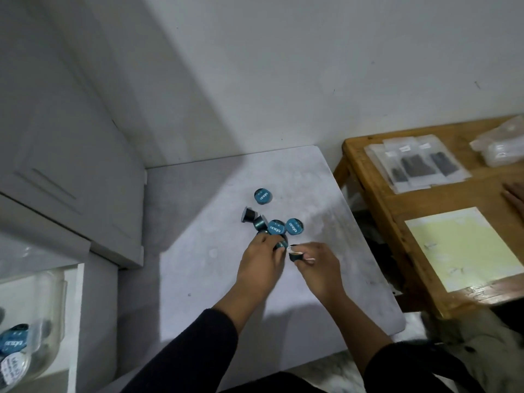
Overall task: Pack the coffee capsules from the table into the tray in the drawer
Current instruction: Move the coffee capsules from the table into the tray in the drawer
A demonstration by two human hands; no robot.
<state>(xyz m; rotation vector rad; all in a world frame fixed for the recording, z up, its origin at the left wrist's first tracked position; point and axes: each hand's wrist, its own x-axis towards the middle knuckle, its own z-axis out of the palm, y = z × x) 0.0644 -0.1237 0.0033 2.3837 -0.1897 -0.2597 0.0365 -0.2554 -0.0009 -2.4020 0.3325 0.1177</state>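
Several dark coffee capsules with blue foil lids lie in a loose group on the white table (297,177); one capsule (263,196) sits apart at the far side, and two (276,227) (295,226) show their lids upward. My left hand (262,265) pinches a capsule (280,245) at the near edge of the group. My right hand (320,268) grips another capsule (295,256) just beside it. At the lower left, the clear tray (54,302) in the open drawer holds a few capsules (14,340).
A white cabinet (71,165) stands left of the table, above the drawer. A wooden table (397,211) on the right carries plastic packets (416,163), a yellow sheet (459,248) and another person's hand (514,197).
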